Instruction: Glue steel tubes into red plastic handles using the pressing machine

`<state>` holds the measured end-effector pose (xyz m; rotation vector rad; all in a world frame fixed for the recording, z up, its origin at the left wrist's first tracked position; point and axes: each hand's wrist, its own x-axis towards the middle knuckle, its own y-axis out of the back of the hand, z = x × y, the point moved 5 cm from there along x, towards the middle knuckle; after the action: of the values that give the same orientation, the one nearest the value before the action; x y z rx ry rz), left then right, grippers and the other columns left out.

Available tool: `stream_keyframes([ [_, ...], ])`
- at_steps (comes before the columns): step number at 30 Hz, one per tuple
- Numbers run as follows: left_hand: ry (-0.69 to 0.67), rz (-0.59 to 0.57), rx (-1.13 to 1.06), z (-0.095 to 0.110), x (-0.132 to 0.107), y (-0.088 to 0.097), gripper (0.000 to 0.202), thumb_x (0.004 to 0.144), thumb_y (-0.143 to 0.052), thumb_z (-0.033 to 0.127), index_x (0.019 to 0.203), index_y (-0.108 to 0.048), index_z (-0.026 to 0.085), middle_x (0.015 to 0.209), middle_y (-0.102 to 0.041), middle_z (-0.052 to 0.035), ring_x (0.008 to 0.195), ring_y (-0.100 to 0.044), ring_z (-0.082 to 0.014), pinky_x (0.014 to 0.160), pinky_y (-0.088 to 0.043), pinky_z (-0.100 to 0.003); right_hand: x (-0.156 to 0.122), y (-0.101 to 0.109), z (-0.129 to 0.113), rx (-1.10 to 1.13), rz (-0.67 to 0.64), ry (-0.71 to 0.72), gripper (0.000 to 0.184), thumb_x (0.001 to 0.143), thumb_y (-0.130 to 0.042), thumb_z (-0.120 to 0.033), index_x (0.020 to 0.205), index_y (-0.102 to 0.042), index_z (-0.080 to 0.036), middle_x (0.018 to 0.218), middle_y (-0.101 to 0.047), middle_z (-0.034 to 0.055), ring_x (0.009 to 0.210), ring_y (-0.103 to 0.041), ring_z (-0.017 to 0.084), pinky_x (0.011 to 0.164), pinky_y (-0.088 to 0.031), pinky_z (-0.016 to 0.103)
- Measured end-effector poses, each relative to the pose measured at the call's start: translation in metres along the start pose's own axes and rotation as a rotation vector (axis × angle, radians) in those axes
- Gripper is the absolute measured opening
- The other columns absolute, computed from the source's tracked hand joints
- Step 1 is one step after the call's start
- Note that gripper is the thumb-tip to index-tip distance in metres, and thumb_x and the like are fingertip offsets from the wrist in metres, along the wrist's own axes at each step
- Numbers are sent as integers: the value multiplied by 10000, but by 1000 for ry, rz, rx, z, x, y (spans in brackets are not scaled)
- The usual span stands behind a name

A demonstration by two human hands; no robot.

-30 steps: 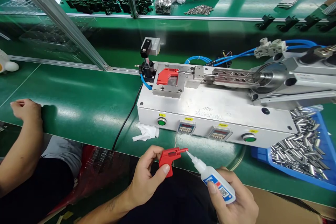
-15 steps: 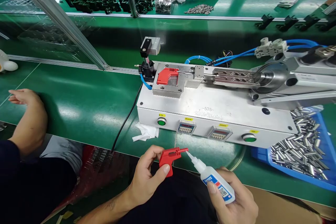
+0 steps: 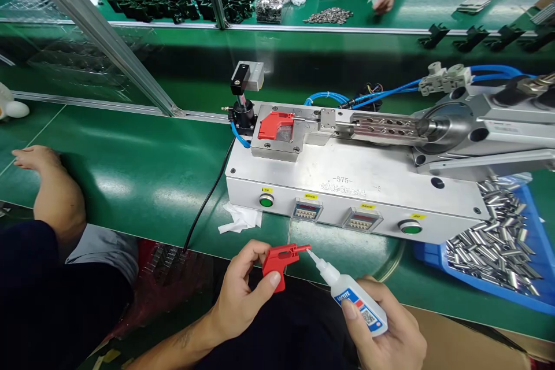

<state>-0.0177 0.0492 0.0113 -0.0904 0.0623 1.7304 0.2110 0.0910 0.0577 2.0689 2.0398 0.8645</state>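
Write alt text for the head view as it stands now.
The left hand holds a red pistol-shaped part; the right hand holds a white Loctite bottle, its nozzle at the part's tip. Beyond, a machine holds another red part, beside a blue bin of metal cylinders.

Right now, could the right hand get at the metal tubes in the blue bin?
Probably not: the right hand holds a bottle. Otherwise the way looks free: the metal tubes lie mostly uncovered on that side.

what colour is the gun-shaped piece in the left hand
The gun-shaped piece is red, best seen in the head view.
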Motion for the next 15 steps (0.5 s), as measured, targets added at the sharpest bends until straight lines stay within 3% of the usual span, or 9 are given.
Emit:
stream_keyframes([
  [9, 6, 13, 17, 1, 1, 1, 261, 1013, -713, 437, 1093, -679, 191, 895, -655, -29, 792, -581, -174, 751, -502, -265, -4, 1, 3, -18, -8, -100, 428, 982, -693, -575, 739, -684, -223, 514, -474, -27, 391, -325, 107, 375, -280, 273],
  [15, -8, 5, 8, 1, 0, 0, 238, 1020, -709, 425, 1088, -676, 199, 889, -652, -20, 791, -580, -160, 752, -501, -246, -2, -3, 5, 43, -27, -27, 323, 986, -701, -466, 780, -681, -218, 527, -496, -33, 378, -312, 94, 360, -251, 262],
])
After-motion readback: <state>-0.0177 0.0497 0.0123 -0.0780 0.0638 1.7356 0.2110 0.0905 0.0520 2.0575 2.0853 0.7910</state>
